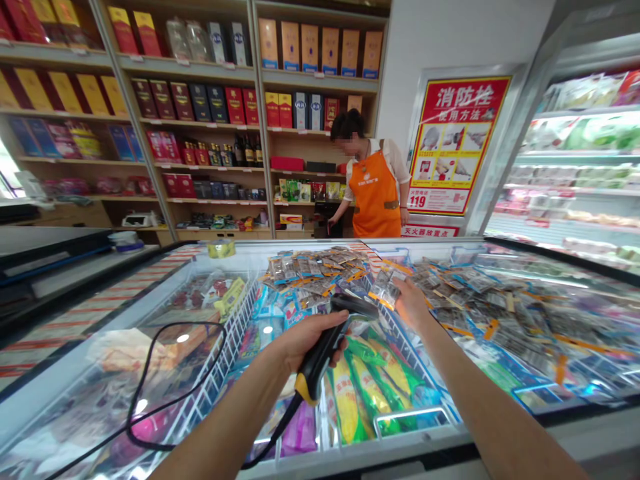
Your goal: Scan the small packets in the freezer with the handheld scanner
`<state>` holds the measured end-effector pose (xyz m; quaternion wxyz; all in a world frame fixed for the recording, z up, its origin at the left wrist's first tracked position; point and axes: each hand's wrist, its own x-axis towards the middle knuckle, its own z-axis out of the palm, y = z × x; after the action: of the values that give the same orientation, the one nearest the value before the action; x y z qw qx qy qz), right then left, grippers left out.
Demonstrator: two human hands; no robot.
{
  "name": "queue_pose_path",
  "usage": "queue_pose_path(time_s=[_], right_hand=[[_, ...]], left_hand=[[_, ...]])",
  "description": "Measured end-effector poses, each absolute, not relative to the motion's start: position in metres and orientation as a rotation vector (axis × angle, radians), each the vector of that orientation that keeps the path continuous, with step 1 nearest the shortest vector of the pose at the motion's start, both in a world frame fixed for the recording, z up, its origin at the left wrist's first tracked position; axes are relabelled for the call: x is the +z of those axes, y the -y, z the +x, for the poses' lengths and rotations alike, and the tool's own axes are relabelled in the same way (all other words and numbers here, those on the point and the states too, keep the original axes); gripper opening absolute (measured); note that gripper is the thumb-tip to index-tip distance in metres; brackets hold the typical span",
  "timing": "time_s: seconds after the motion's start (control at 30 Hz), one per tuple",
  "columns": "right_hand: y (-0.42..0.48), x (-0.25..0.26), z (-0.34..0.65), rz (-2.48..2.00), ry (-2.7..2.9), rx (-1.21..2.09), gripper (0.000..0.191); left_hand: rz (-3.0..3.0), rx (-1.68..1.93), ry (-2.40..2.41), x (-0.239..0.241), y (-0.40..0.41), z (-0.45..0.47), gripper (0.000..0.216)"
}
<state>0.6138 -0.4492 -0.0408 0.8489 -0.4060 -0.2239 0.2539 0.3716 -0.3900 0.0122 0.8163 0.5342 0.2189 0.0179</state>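
Over freezer (425,441), scanner (324,348) in left grip (306,339); packet (385,287) in right grip (412,304)

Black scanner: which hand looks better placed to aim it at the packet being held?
Probably the left hand: it grips the black scanner, which points roughly toward the packet. The right hand is taken up with holding that packet.

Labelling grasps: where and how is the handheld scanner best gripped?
Probably by the black handle, from the near left, fingers wrapped around it, as the left hand does: it is slim and slants between scanner head and yellow collar.
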Motion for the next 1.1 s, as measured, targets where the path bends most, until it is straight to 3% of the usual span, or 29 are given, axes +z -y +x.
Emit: queue_pose_path(time_s=[0.7,1.1], right_hand=[[0.4500,-0.0383,0.6101,-0.858,0.460,0.512,0.016],[0.4489,-0.0378,0.6080,-0.855,0.467,0.503,0.019]], left_hand=[[1.241,0.057,-0.481,0.0114,0.3870,0.3709,0.044],[1.310,0.130,-0.489,0.0171,0.3867,0.3675,0.042]])
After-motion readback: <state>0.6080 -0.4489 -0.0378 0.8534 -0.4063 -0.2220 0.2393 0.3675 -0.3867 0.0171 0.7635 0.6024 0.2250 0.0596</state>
